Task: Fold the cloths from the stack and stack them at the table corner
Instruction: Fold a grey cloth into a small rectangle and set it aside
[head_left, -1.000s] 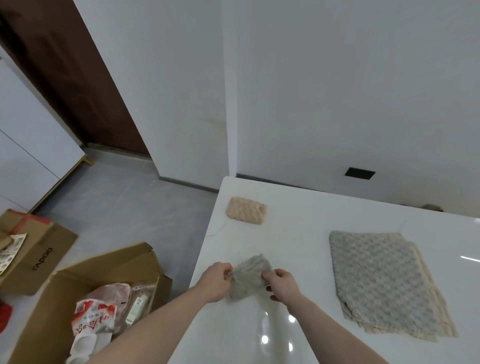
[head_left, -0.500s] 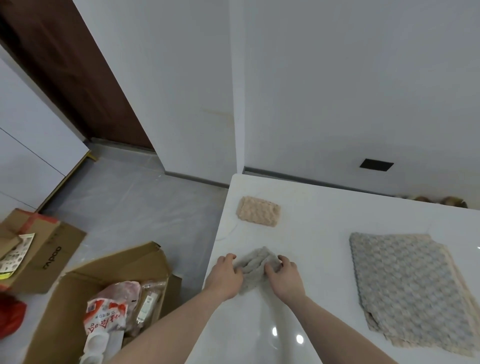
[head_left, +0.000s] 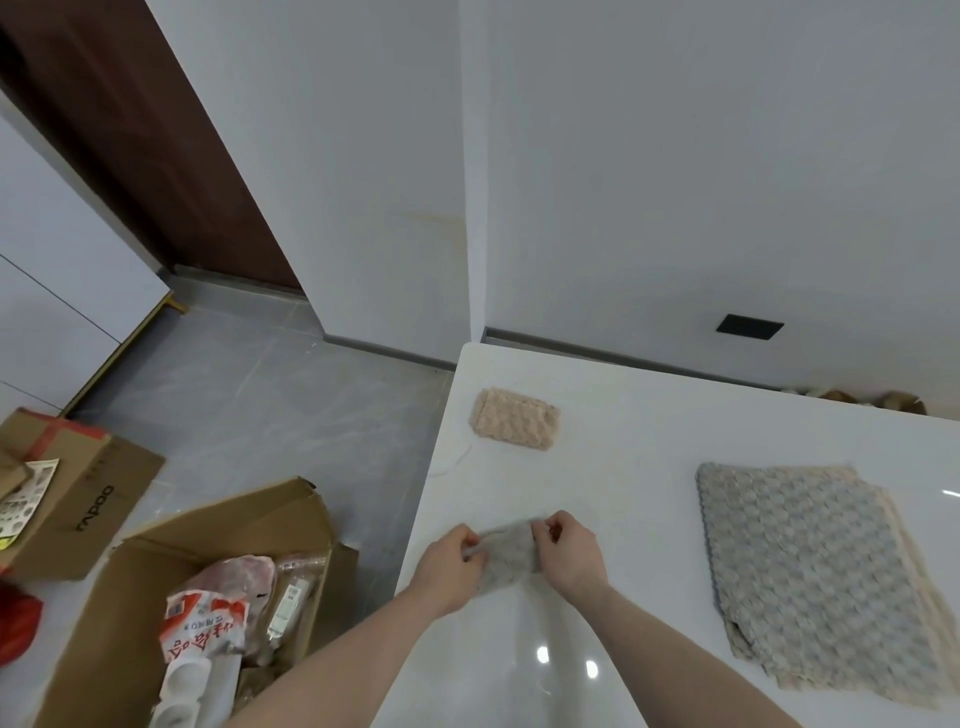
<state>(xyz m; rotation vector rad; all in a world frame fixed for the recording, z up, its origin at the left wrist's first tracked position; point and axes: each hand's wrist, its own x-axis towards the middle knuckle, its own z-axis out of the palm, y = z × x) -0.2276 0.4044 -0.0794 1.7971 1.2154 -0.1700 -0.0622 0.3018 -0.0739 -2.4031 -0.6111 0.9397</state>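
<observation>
A small grey textured cloth (head_left: 506, 558), folded into a compact rectangle, lies on the white table (head_left: 623, 519) near its left edge. My left hand (head_left: 452, 569) pinches its left end and my right hand (head_left: 569, 553) pinches its right end. A folded beige cloth (head_left: 515, 418) rests flat near the table's far left corner. The stack of unfolded cloths (head_left: 810, 577), grey on top with beige below, lies spread at the right.
An open cardboard box (head_left: 171, 597) with packaged goods stands on the floor left of the table, with another box (head_left: 78, 499) beyond it. White walls (head_left: 675, 182) run behind the table. A dark outlet (head_left: 749, 327) sits low on the wall.
My hands went from pressing the grey cloth flat to pinching its two ends. The cloth looks more compact than a second ago.
</observation>
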